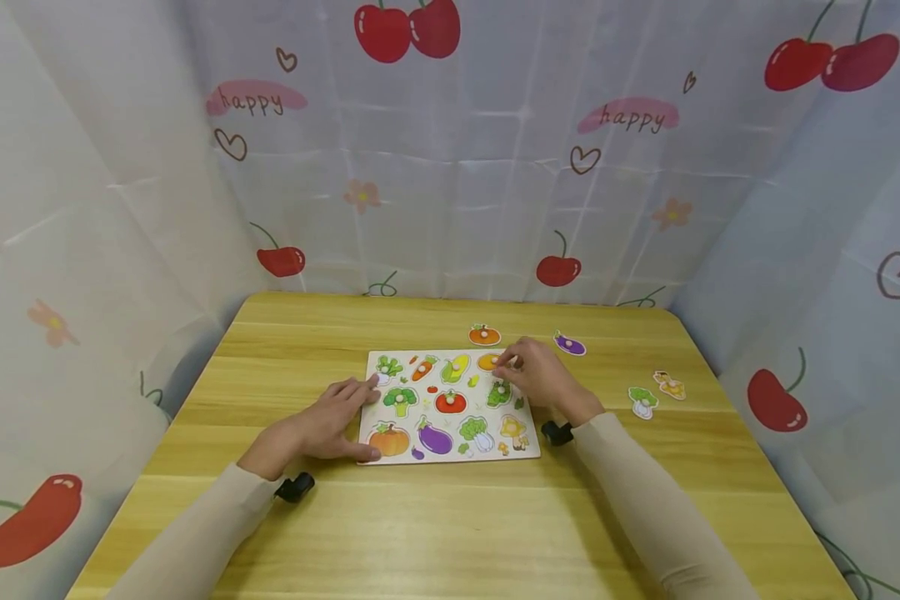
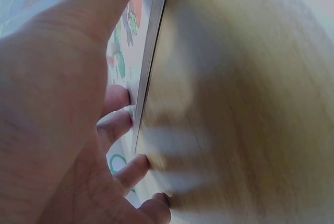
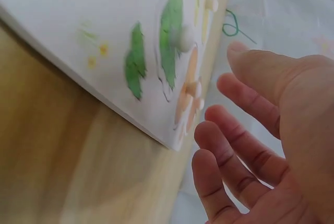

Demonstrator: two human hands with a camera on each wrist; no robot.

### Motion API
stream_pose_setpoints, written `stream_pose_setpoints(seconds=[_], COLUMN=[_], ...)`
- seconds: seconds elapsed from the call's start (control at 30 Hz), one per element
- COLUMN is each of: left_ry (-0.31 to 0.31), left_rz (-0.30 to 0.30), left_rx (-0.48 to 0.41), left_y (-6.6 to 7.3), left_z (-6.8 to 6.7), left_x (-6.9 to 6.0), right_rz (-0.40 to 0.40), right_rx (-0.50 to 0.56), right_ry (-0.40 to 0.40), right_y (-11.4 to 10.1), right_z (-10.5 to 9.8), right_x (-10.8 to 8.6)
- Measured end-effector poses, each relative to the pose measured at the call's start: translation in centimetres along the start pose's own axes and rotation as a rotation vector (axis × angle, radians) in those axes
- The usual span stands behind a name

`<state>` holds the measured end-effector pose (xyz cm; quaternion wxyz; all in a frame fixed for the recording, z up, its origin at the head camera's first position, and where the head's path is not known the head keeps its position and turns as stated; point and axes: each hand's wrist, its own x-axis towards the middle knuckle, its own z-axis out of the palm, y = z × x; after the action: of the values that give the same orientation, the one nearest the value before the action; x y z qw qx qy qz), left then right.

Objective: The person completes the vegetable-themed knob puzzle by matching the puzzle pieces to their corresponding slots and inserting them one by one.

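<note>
A white board (image 1: 450,461) (image 3: 42,20) printed with vegetables lies on the table. Knobbed pieces, including a tomato (image 1: 451,402) and broccoli (image 1: 400,402), sit in its upper two rows; no knobs show on the bottom-row pumpkin, eggplant, cabbage and mushrooms. My left hand (image 1: 333,421) (image 2: 68,104) rests spread at the board's left edge, thumb at the lower corner. Over the upper right corner hovers my right hand (image 1: 537,375) (image 3: 261,130), beside an orange piece (image 1: 487,362) (image 3: 183,96). In the right wrist view its fingers are apart from the knobs and hold nothing.
Beyond the board lies a loose pumpkin piece (image 1: 484,336). To the right are loose eggplant (image 1: 571,343), mushroom (image 1: 671,386) and cabbage (image 1: 643,403) pieces. Curtains with cherries (image 1: 450,208) surround the wooden table (image 1: 435,533) at the back and sides.
</note>
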<state>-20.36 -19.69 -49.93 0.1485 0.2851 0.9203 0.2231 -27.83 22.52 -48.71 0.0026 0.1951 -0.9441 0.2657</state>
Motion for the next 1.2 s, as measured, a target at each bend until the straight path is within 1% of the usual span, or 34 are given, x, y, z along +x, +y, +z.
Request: stream_pose_setpoints(seconds=[0.13,0.37,0.53,0.67,0.83,0.97,1.07,1.2], left_ry=[0.0,0.008,0.007,0.003,0.002,-0.004,-0.003,0.01], left_rz=[-0.008,-0.006,-0.006,-0.001,-0.002,-0.011,-0.013,-0.009], left_rx=[-0.014,-0.027,-0.035,-0.031,-0.026,-0.034,-0.037,-0.041], left_y=[0.0,-0.2,0.0,0.1,0.0,-0.2,-0.3,-0.3], left_z=[0.0,0.1,0.0,0.0,0.1,0.3,0.2,0.0], left_x=[-0.1,-0.3,-0.4,-0.4,-0.3,-0.2,-0.2,-0.2], right_rz=[-0.009,0.023,0.039,0.057,0.097,0.13,0.14,0.145], right_rx=[0.012,0.039,0.04,0.068,0.114,0.119,0.121,0.123], right_ry=[0.001,-0.003,-0.008,-0.015,-0.039,-0.068,-0.083,-0.079], right_y=[0.2,0.5,1.1,1.6,2.0,2.4,2.5,2.5], right_z=[-0.3,-0.6,-0.4,-0.1,0.3,0.8,1.0,1.3], right_x=[1.0,3.4,5.4,6.7,7.8,8.5,8.9,9.4])
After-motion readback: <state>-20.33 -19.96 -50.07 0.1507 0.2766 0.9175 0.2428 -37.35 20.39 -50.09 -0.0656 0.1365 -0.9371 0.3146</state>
